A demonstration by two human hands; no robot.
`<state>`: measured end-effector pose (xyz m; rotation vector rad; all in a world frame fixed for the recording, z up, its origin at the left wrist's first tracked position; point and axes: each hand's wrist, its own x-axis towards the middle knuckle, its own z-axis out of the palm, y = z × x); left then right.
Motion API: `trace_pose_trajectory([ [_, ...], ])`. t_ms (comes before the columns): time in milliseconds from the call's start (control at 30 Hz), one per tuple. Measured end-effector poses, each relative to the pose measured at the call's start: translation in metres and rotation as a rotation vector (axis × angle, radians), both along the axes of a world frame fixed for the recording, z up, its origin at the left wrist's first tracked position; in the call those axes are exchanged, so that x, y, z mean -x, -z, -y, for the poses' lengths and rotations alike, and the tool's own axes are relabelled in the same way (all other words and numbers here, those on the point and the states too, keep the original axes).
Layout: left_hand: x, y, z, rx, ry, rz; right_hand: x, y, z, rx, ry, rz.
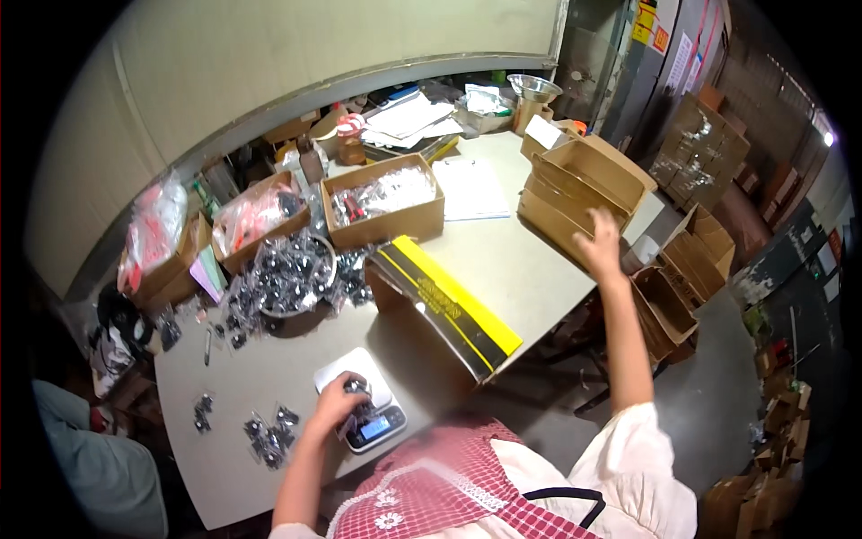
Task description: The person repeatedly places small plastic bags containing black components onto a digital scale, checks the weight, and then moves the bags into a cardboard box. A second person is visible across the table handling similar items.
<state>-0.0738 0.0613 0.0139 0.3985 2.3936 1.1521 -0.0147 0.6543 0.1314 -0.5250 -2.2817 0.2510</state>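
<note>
The left hand [337, 404] pinches a small clear bag of dark parts on the little white scale [359, 398] on the grey worktop [503, 260]. The right hand [600, 239], fingers spread, reaches the brown cardboard boxes [584, 184]. Many small bags [283, 278] wait unweighed.

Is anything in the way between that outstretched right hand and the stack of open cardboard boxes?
Nothing visible. The right hand is already at the near edge of the boxes, with only bare table beside it.
</note>
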Motion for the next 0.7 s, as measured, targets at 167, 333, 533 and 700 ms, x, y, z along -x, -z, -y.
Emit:
trace_pose_trajectory([
  [167,-0.004,0.010,0.007,-0.055,-0.121,0.084,0.081,-0.038,-0.111,-0.053,0.219,0.532],
  [333,-0.016,0.008,0.002,-0.010,-0.185,0.074,0.119,-0.009,-0.141,-0.086,0.184,0.558],
  [533,-0.021,-0.006,-0.001,-0.018,-0.233,0.183,0.087,0.019,-0.051,-0.159,-0.158,0.350],
  [700,-0.021,-0.004,-0.006,-0.114,-0.239,0.160,0.096,0.003,0.027,-0.159,-0.211,0.352],
])
